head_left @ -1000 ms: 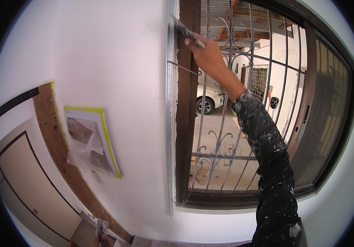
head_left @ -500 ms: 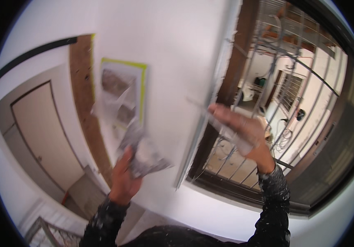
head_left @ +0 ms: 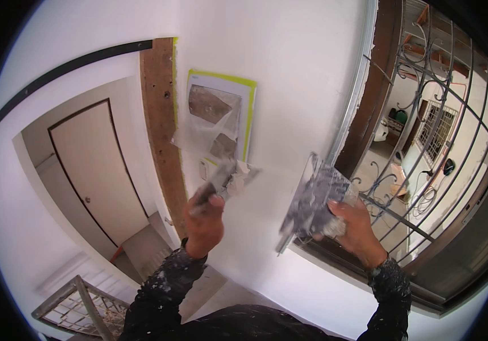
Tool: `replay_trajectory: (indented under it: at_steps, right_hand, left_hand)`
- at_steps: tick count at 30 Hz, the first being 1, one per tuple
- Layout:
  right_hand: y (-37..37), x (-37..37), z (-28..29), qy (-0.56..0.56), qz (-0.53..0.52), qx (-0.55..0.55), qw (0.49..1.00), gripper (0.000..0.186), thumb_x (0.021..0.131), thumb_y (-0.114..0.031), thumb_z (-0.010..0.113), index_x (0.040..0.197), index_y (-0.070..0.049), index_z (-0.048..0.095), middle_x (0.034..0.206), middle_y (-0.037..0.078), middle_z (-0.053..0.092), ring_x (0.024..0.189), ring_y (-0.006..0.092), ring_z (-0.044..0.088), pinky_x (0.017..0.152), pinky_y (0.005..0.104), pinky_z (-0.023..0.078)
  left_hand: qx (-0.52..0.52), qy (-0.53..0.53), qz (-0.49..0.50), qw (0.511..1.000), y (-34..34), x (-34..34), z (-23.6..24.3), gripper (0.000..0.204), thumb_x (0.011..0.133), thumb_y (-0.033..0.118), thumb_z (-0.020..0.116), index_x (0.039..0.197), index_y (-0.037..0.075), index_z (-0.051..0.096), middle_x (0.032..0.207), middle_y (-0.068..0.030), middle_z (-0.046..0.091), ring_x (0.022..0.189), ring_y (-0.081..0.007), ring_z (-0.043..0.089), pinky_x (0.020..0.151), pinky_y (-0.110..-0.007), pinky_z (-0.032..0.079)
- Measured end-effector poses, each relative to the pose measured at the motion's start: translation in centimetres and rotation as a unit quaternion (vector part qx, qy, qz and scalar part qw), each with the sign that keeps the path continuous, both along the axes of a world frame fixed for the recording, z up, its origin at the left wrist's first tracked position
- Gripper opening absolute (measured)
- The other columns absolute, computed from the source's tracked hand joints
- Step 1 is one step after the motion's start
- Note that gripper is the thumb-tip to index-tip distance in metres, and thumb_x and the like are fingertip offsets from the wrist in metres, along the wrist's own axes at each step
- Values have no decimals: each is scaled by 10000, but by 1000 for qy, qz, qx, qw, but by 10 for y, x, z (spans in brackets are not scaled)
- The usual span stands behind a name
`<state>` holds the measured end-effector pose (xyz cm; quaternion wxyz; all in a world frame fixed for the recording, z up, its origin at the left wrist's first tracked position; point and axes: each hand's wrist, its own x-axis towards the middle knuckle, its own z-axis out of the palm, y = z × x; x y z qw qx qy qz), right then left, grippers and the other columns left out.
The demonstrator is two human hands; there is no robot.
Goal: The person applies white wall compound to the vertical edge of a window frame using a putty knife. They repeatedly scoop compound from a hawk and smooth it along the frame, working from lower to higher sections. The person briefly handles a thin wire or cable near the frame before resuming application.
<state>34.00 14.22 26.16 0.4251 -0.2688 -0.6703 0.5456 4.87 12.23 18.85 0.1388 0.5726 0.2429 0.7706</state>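
Note:
My left hand [head_left: 205, 233] is closed round the handle of a putty knife [head_left: 238, 181]. Its blade is blurred and carries a pale lump of putty near the wall. In my right hand [head_left: 362, 232] is a broad, flat filling blade [head_left: 317, 196], smeared with grey and white putty and gripped along its right side, the thumb on its face. That blade stands in front of the white wall [head_left: 295, 96] and the window's lower left corner. Behind the left tool, an electrical panel box [head_left: 221, 108] edged in yellow-green tape has loose clear plastic over its front.
A brown wooden post [head_left: 160, 102] runs down beside the panel box. At right is a window with a wrought-iron grille [head_left: 426, 187] and dark frame. A beige door [head_left: 99, 176] stands at left, with a metal railing [head_left: 88, 304] at the lower left.
My right hand has turned the broad blade from edge-on to face-on and lowered it. My left hand has tilted its putty knife over and up toward the wall. The view has shifted left.

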Motion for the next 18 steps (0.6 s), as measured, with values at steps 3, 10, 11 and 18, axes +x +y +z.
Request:
replay_trajectory:
  at_steps: [3, 10, 11, 18]
  right_hand:
    - [-28, -19, -2, 185, 156, -246, 938, 227, 966, -147, 550, 1023, 58, 627, 844, 173, 675, 630, 297, 678, 538, 441, 544]
    - [-50, -48, -3, 113, 192, -184, 957, 232, 956, -155, 580, 1106, 21, 607, 897, 126, 664, 732, 262, 679, 553, 397, 521]
    - [-46, -45, -6, 145, 182, -282, 931, 257, 951, -158, 590, 1143, 12, 595, 923, 114, 665, 757, 256, 682, 560, 391, 519]
    - [5, -19, -27, 100, 30, 107, 989, 351, 860, -144, 725, 1161, -10, 603, 890, 97, 672, 757, 224, 691, 590, 368, 542]
  left_hand:
    - [208, 176, 125, 954, 18, -16, 1, 415, 999, 94, 550, 1406, 73, 476, 1302, -238, 619, 1166, -387, 644, 1011, -446, 512]
    - [289, 306, 108, 901, 18, -31, 11, 345, 922, 29, 624, 1244, 143, 573, 1393, -140, 588, 1350, -414, 490, 1113, -563, 397]
    - [287, 325, 120, 893, 17, -32, 12, 323, 918, 32, 624, 1219, 142, 578, 1394, -135, 589, 1350, -412, 490, 1116, -568, 391]
    - [308, 369, 147, 865, 19, -38, 24, 294, 923, 37, 601, 1197, 144, 587, 1416, -110, 575, 1372, -397, 470, 1143, -588, 339]
